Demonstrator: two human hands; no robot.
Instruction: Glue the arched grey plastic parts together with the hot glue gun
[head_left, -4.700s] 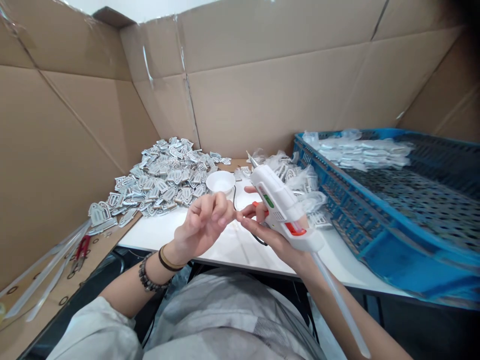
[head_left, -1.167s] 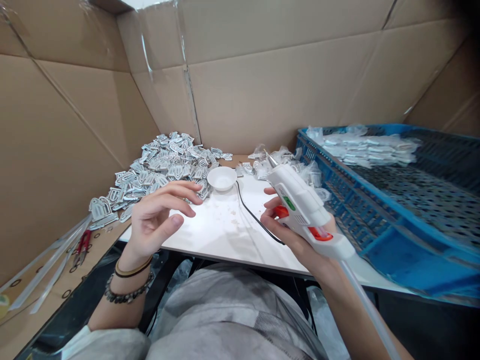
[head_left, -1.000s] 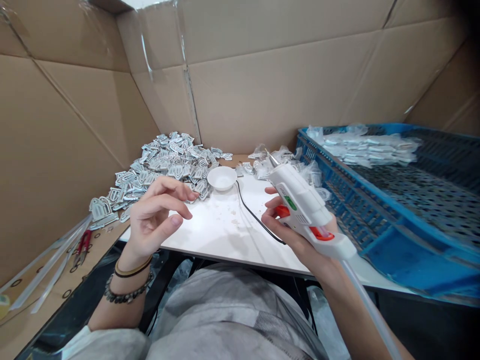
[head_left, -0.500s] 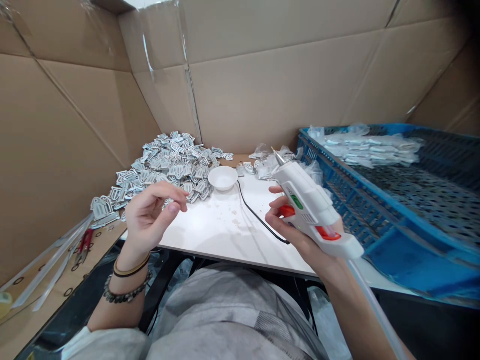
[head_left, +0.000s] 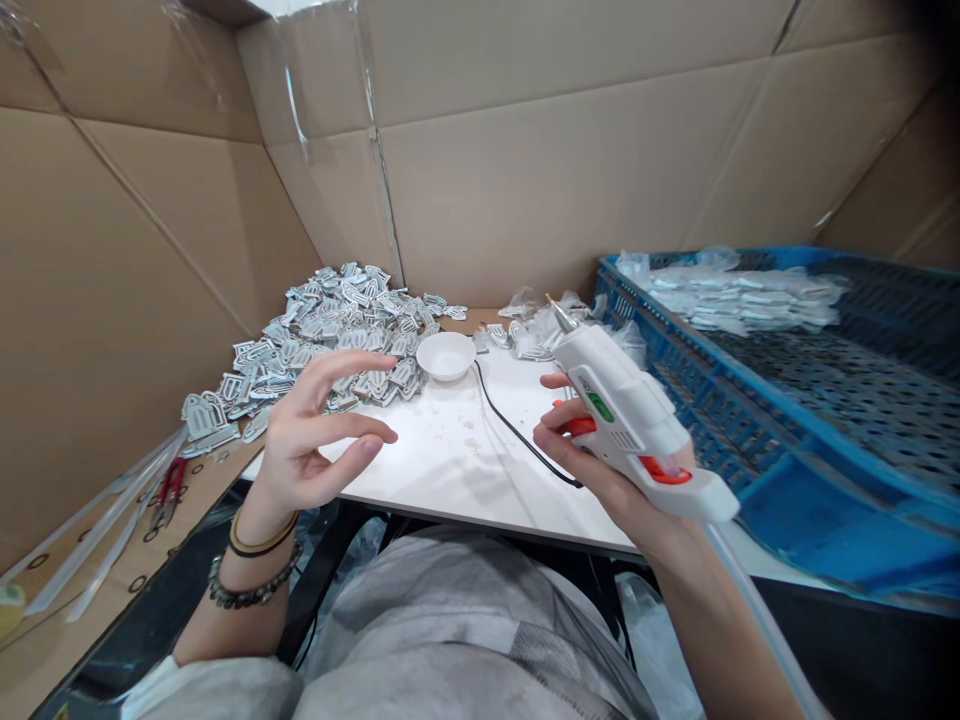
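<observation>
A white hot glue gun [head_left: 619,400] with an orange trigger is gripped in my right hand [head_left: 600,470], its metal nozzle pointing up and to the left. A long clear glue stick [head_left: 757,610] sticks out of its rear end and runs down along my forearm. My left hand [head_left: 319,430] hovers over the near left part of the white table [head_left: 427,460], fingers apart and nothing between them. Behind it spreads a heap of small grey-and-white flat pieces [head_left: 330,320]. A shallow white bowl [head_left: 446,357] stands at the heap's right edge.
On the right stands a blue plastic crate [head_left: 675,390] containing bagged white pieces [head_left: 742,298]. Clear plastic bags [head_left: 540,325] lie beside it. A black cable [head_left: 517,435] crosses the table. Red-handled pliers [head_left: 171,490] and clear sticks [head_left: 105,530] lie left. Cardboard walls [head_left: 525,150] enclose the back and sides.
My left hand's fingers have spread apart, and the hand has moved slightly right. My right hand, with the glue gun, has shifted slightly right and down.
</observation>
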